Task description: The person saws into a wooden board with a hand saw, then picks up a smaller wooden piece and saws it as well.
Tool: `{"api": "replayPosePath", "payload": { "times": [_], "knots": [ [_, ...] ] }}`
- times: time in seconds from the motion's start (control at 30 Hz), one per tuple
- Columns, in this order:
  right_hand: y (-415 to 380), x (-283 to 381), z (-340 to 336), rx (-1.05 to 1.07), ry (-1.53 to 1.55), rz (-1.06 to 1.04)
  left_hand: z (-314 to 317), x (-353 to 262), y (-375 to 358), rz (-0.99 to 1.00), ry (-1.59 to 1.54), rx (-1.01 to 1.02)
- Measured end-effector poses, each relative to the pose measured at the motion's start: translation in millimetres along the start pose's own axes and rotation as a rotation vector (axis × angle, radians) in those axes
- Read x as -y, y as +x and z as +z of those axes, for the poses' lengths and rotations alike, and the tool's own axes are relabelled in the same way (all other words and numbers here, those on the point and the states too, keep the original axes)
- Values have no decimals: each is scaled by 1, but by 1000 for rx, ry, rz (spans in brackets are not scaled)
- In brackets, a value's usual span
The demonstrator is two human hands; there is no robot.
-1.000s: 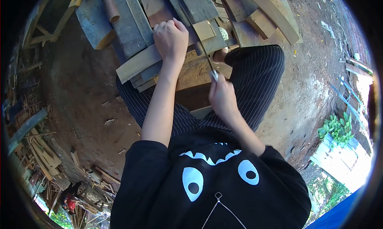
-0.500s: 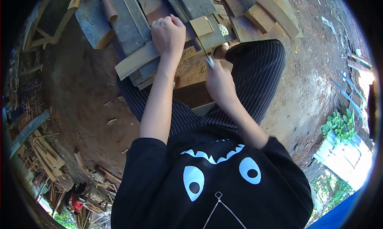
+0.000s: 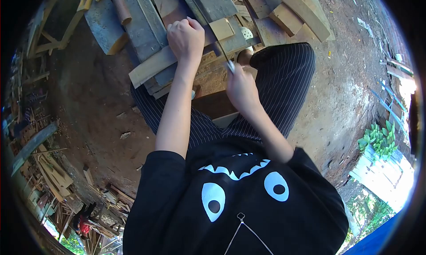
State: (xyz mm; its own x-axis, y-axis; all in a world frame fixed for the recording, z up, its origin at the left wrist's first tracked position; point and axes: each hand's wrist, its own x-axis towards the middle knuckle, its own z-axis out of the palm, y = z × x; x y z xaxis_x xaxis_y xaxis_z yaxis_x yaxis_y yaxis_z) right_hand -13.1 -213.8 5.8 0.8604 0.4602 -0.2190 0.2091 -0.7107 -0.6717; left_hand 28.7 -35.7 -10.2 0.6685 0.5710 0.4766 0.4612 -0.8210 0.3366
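Observation:
A pale wooden plank (image 3: 150,67) lies crosswise over the front of a rough plank bench. My left hand (image 3: 186,38) is closed on the plank, knuckles up, pressing it down. My right hand (image 3: 242,89) grips the handle of a handsaw, just in front of the bench edge. The thin, dark blade of the handsaw (image 3: 222,52) shows almost edge-on and runs up to the plank, right of my left hand. A short light piece of wood (image 3: 222,29) lies beside the blade on its right. Where the blade's teeth meet the wood is hidden.
A tool with a round wooden handle (image 3: 121,8) rests on the bench at the upper left. Curved and blocky wood pieces (image 3: 287,19) are stacked at the upper right. My legs (image 3: 286,93) straddle the bench front. Scrap wood (image 3: 51,173) lies on the dirt ground at left.
My right hand with the handsaw has shifted slightly up and left, toward the bench. My left hand stays on the plank, almost unmoved.

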Motion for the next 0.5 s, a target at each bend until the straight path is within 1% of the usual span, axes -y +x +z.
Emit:
{"api": "replayPosePath", "payload": {
  "times": [0.03,0.07,0.1,0.13,0.2,0.27,0.3,0.4,0.5],
  "knots": [
    [-18,-5,-5,30,-16,29,2,0,2,2,1,-26],
    [-48,-14,-12,62,-34,59,2,0,5,-4,-3,-19],
    [-62,-14,-20,100,-55,91,1,0,4,-15,-6,-7],
    [-57,-16,-20,84,-42,59,1,-1,2,-27,-9,10],
    [-46,-15,-17,54,-4,27,-1,0,1,10,-21,11],
    [4,-1,0,28,-44,22,1,2,2,46,-33,-3],
    [16,1,5,19,-67,15,2,2,1,36,-27,1],
    [-4,0,-5,-1,10,-8,2,2,2,1,-19,12],
    [-55,-10,-23,125,-43,122,2,1,2,-14,-38,13]
  ]
}}
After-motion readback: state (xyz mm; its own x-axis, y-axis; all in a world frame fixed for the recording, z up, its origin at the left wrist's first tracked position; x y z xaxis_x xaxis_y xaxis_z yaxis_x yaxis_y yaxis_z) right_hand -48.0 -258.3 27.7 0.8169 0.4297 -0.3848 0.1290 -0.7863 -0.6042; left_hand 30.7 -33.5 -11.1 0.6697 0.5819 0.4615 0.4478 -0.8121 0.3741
